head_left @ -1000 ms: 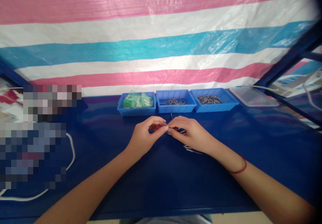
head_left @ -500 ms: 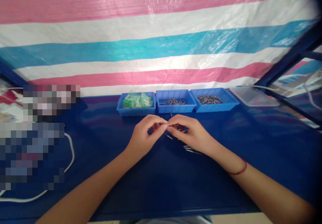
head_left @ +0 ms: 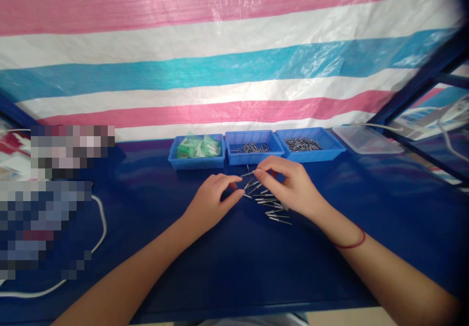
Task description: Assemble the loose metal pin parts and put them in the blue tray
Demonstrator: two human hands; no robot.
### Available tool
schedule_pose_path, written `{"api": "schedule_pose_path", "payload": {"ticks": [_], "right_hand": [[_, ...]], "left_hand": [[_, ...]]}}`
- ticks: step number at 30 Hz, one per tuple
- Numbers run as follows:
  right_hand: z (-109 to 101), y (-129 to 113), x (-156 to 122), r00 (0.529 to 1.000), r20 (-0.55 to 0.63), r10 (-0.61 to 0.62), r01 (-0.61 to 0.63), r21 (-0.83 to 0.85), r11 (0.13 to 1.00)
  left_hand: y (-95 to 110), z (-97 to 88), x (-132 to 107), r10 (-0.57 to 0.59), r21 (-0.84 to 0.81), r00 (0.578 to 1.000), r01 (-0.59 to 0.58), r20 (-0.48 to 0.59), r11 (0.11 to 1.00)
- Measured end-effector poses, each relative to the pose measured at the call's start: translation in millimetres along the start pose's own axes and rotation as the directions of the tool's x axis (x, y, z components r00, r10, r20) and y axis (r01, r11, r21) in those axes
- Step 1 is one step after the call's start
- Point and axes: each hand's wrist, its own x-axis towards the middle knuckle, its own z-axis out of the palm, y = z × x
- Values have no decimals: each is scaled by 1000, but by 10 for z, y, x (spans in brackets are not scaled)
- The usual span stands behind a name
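Between the thumb and forefinger of my right hand (head_left: 287,184) is a thin metal blind rivet (head_left: 246,174), its free end pointing left. My left hand (head_left: 216,196) is open beside it, thumb and forefinger apart, with nothing visible between them. The left fingertips are close to the held rivet's tip. Several loose blind rivets (head_left: 271,201) lie scattered on the blue table (head_left: 220,272) below and between my hands, some partly hidden by the right hand.
Behind my hands stand three blue bins: one with green packets (head_left: 196,164), a middle one with rivets (head_left: 254,159), and a right one with more rivets (head_left: 331,151). A clear plastic lid (head_left: 368,140) lies at right. A white cable (head_left: 104,218) curves along the left.
My hands were together with fingertips meeting. They have parted, the right hand moving right with the rivet, the left hand opening. The loose rivets on the table are now more visible.
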Motion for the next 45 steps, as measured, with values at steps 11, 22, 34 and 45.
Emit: {"api": "schedule_pose_path", "payload": {"ticks": [11,22,34,45], "right_hand": [[-865,870,45,751,-567,338,-585,-335,738],[12,40,1,960,275,62,-63,-4,998],[135,-48,-53,972,233,-30,0,131,991],[211,-76,-81,975,210,77,-127,236,963]], "left_hand": [[-63,55,-10,50,268,991,-82,124,960],[49,-50,22,-52,-119,988,35,-144,992],[75,38,4,-249,-547,953,117,-174,829],[92,14,9,-222,-524,953,84,-206,847]]}}
